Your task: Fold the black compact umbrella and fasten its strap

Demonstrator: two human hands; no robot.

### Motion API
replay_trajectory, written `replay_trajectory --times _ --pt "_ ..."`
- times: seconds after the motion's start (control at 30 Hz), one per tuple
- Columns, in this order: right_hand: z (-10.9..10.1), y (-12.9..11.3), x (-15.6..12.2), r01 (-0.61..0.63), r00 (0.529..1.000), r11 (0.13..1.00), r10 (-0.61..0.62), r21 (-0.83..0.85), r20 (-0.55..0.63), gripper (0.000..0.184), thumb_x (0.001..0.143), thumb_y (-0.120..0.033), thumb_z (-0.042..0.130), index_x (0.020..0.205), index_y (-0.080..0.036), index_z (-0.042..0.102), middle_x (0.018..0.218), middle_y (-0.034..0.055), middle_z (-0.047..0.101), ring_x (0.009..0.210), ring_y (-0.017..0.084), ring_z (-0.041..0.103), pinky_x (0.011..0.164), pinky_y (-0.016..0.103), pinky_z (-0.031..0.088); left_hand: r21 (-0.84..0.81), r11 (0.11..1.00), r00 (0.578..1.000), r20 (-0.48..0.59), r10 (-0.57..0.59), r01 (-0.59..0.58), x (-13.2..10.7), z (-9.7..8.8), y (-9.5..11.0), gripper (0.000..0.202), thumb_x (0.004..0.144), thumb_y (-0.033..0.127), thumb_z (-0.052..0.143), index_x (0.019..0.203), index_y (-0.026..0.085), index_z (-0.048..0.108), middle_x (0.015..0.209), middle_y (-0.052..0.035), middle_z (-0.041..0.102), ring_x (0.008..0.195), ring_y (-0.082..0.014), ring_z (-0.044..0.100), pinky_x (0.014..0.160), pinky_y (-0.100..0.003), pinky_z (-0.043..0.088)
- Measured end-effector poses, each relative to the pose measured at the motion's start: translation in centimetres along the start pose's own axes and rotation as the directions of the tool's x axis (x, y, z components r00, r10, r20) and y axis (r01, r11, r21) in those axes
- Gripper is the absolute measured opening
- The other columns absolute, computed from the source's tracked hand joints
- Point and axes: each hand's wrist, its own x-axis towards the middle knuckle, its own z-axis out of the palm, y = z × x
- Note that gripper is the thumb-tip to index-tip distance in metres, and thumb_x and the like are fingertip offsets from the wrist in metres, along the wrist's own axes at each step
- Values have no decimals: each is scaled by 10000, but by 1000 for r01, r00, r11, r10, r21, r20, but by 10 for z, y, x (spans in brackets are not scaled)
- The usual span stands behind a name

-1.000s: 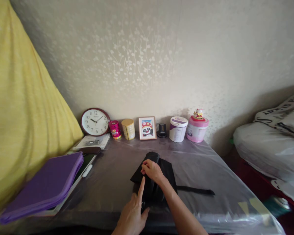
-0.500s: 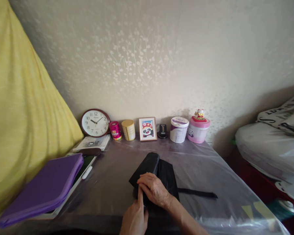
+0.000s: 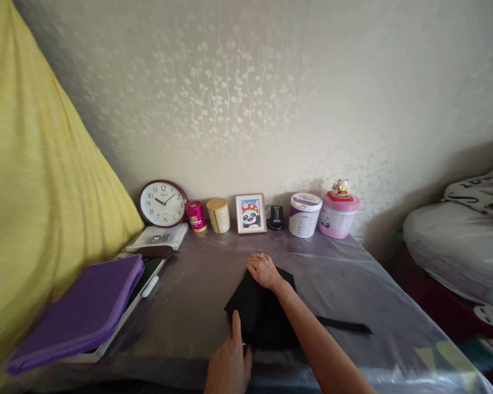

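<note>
Black cloth (image 3: 250, 307) with strap (image 3: 345, 325), lower centre of frame, on surface (image 3: 189, 312); smoothing or folding apparently in hand.
Right hand (image 3: 263, 270): fingers together over upper edge, pinch cannot be told. Left hand (image 3: 229, 362): forefinger extended at lower-left edge, grip hidden. Next move seemingly calls for steady left hold, even pressing.

Blk fabric (image 3: 248, 312) pt. hidden.
</note>
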Motion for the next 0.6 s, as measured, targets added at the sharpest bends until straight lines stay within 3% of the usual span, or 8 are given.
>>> replay_trajectory --times 0.13,0.23,0.43,0.6 --pt "-1 8 10 -179 982 984 180 24 -53 236 862 -271 420 945 -231 637 1070 27 628 1059 166 495 944 302 295 -13 1000 1000 -1 1 -1 1 1 -1 646 844 276 321 1388 89 25 1061 -144 612 905 -206 595 737 -287 397" --pt "-6 22 1 -319 940 947 321 35 -116 280 856 -287 416 1043 -183 597 1088 79 610 1028 185 523 903 297 345 1 1000 1000 -23 2 -2 1 4 -3 635 846 269 324 1387 91 42 1020 -138 627 878 -199 602 714 -275 393" --pt "-26 53 -61 -572 782 814 578 99 -233 304 820 -210 401 1039 -114 589 1013 129 623 952 203 572 843 295 397 34 999 996 -86 27 -24 -2 5 -2 605 861 272 323 1380 79 77 920 -126 648 818 -189 617 659 -252 386" --pt "-31 51 -102 -612 739 767 641 192 -207 270 789 -256 440 934 -153 643 910 88 668 877 206 613 769 289 439 49 998 994 -100 38 -33 -4 3 -1 590 864 277 315 1372 61 105 906 -132 646 806 -209 619 648 -275 396"
